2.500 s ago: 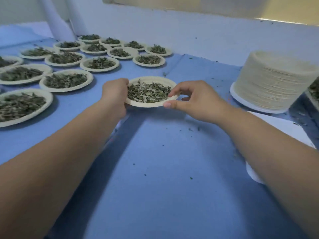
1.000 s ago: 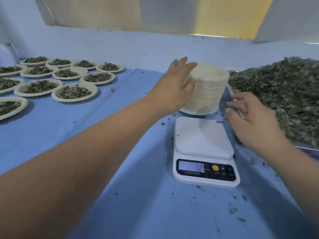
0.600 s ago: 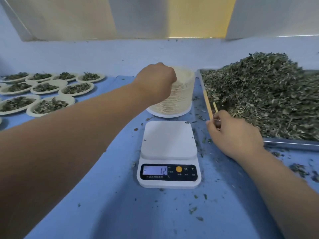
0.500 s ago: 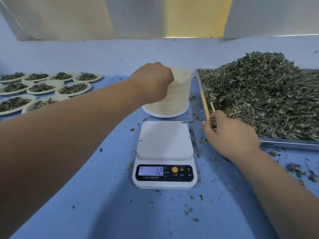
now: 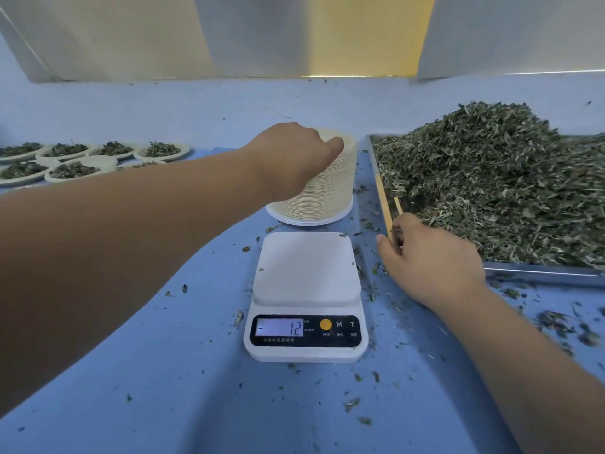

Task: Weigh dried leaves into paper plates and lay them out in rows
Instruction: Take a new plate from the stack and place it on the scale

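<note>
The scale [image 5: 306, 290] sits near, in the middle, with nothing on top. Its screen reads minus 12. If two plates go on it, the weight could come out wrong. Just right of it, the right hand [image 5: 429, 260] pinches thin sticks [image 5: 397, 204] at the left edge of the tray [image 5: 540, 273]. A quick flick could toss leaves [image 5: 507, 185] onto the blue cloth [image 5: 196, 388], which has crumbs on it. Farther back, the left hand [image 5: 294, 155] curls its fingers over the top of the stack of plates [image 5: 327, 194]. It could lift two stuck plates, or tip the stack. Filled plates [image 5: 82, 165] wait far left.
</note>
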